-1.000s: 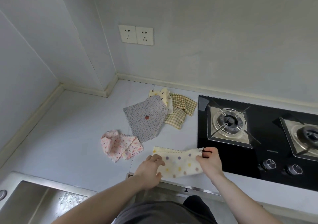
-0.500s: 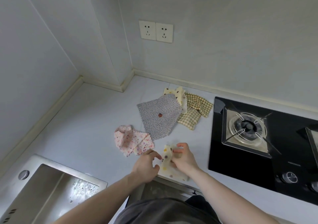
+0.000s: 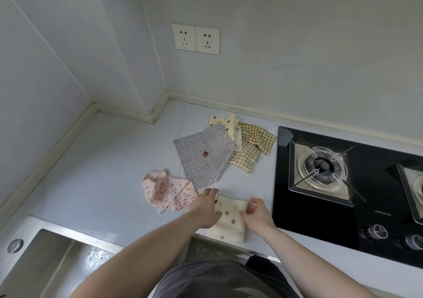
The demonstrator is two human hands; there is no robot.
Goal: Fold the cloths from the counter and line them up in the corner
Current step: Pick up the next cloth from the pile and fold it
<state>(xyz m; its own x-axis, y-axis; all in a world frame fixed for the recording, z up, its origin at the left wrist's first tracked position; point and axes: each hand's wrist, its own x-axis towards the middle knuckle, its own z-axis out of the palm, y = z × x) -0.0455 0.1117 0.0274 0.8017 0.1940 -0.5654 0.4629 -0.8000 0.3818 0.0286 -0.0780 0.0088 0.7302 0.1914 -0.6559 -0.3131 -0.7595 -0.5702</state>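
Note:
A cream cloth with coloured dots (image 3: 231, 222) lies folded in half at the counter's front edge. My left hand (image 3: 206, 208) rests flat on its left edge, fingers stretched forward. My right hand (image 3: 258, 213) pinches its right edge with curled fingers. Behind them lie a crumpled pink floral cloth (image 3: 167, 190), a flat grey dotted cloth (image 3: 206, 155), a rumpled green checked cloth (image 3: 251, 148), and a second cream dotted cloth (image 3: 225, 123) partly under the grey one. The counter corner (image 3: 158, 112) is at the back left.
A black gas hob (image 3: 343, 217) with burners and knobs takes up the right side, close to my right hand. A steel sink (image 3: 57, 263) sits at the front left. Two wall sockets (image 3: 195, 39) hang above the cloths. Bare counter (image 3: 103, 160) stretches left toward the wall.
The cream dotted cloth, held spread out a second ago, was folded over from right to left and now lies flat in half. The view has shifted left.

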